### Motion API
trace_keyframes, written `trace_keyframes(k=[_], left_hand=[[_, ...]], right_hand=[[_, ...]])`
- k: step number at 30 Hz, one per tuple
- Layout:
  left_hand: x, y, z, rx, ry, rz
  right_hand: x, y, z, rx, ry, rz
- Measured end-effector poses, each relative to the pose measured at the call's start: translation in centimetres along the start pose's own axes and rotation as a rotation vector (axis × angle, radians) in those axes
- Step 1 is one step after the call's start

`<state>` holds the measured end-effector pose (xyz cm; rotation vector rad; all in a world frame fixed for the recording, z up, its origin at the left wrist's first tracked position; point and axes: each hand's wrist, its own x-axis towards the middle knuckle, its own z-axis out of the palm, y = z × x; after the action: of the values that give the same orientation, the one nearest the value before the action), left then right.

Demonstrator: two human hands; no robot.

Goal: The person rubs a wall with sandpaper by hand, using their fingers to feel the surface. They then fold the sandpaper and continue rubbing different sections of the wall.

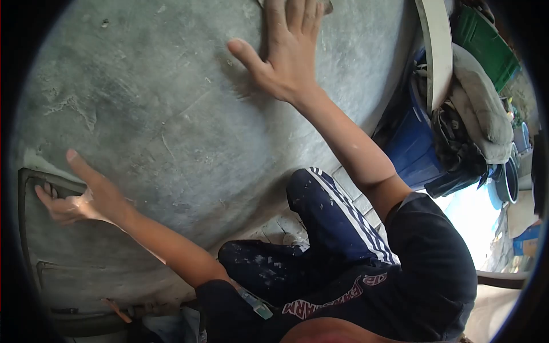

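A big grey, cement-like surface (171, 108) with scratches and pale patches spreads in front of me. High on it, my right hand (289, 63) lies with fingers stretched and thumb spread wide. Under those fingers, brownish edges of a thin flat sheet (327, 7) peek out on both sides; the fingertips run out of the picture. My left hand (88, 200) is at the far left, by the corner of a dark-edged recessed panel (63, 240). Its thumb points up and the other fingers bend loosely, apart, with no object visible in them.
At the right stand a blue bin (414, 148), a stuffed grey sack (483, 108), a green crate (486, 48) and a long pale board (436, 54). My bent knees in stained dark trousers (320, 211) are close to the surface. A dark bucket (508, 180) stands farther right.
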<state>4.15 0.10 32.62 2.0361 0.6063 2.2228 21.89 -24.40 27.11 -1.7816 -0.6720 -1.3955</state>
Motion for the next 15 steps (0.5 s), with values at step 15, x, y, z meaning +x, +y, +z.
trace_keyframes(k=[15], left_hand=[[-0.7,-0.2,1.1,0.292,0.155,0.06]], right_hand=[[0.6,-0.8,-1.1,0.025,-0.004,0.026]])
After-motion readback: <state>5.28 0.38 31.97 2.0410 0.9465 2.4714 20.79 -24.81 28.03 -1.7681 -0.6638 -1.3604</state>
